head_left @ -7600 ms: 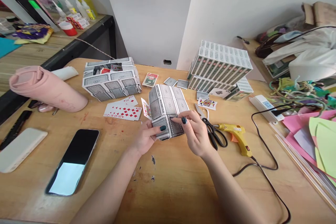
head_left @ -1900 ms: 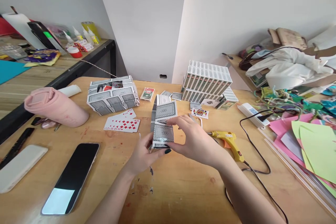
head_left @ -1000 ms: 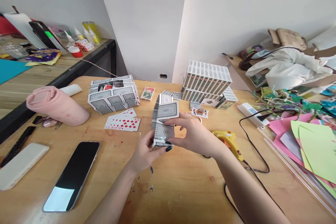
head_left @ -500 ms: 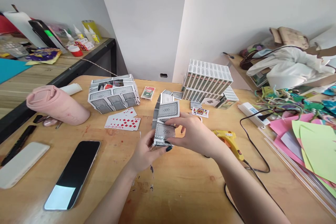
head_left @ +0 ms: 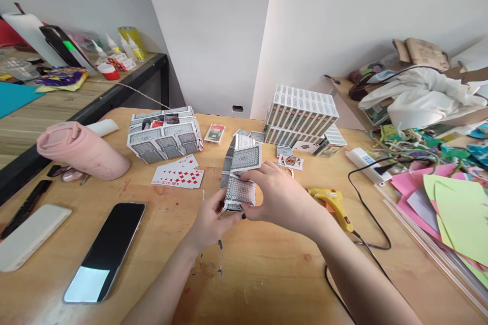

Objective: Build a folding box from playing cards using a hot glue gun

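Between my hands is a box-like piece built from playing cards [head_left: 243, 192], their grey patterned backs facing outward. My left hand [head_left: 209, 218] grips its lower left side, thumb along the near bottom edge. My right hand [head_left: 272, 190] pinches its right side, with the thumb low and the index finger on the front face. One card [head_left: 247, 156] at the top tilts away from the rest. To the left lie face-up diamond cards [head_left: 179, 175], and beyond them stands a larger open box made of cards [head_left: 163, 137]. A yellow glue gun [head_left: 332, 205] rests right of my right hand.
Stacked card boxes [head_left: 301, 114] stand at the back right, near a red-and-green card pack [head_left: 214, 133]. A phone [head_left: 104, 254] and a pink rolled case [head_left: 84, 152] lie left. A power strip [head_left: 368, 165], black cord [head_left: 375, 213] and coloured paper [head_left: 455, 208] occupy the right.
My right thumb and fingers have shifted slightly on the card piece, now pressing near its lower right edge. The top card is tilted a little more. My left hand stays in place.
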A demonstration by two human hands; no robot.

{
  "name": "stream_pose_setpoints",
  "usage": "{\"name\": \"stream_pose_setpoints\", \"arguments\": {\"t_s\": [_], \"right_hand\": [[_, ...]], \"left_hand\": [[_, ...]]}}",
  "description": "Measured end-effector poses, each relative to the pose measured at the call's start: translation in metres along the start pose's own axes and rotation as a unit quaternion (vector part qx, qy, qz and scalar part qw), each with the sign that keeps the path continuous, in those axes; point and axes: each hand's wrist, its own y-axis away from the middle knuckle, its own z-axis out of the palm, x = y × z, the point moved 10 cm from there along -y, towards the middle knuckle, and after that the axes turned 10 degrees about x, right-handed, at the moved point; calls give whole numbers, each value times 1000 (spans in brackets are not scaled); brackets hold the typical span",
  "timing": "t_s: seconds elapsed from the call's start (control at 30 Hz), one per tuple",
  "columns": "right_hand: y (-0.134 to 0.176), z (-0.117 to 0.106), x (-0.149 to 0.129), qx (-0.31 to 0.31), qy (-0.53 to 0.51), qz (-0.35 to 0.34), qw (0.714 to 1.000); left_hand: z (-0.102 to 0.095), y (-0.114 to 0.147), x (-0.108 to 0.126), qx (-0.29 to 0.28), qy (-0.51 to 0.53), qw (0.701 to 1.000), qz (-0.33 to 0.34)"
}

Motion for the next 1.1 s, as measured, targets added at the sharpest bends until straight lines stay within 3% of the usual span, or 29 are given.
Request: {"name": "stream_pose_setpoints", "arguments": {"t_s": [0.27, 0.7, 0.97, 1.1], "right_hand": [[-3, 3, -10, 0, 46, -29, 999], [-3, 6, -5, 20, 3, -27, 999], [1, 6, -2, 49, -115, -16, 992], [6, 5, 3, 86, -150, -21, 985]], "left_hand": [[0, 0, -1, -4, -14, 1000, -6], [-1, 1, 5, -13, -26, 999, 21], [-17, -1, 16, 16, 77, 994, 74], [-23, -4, 22, 21, -39, 994, 103]]}}
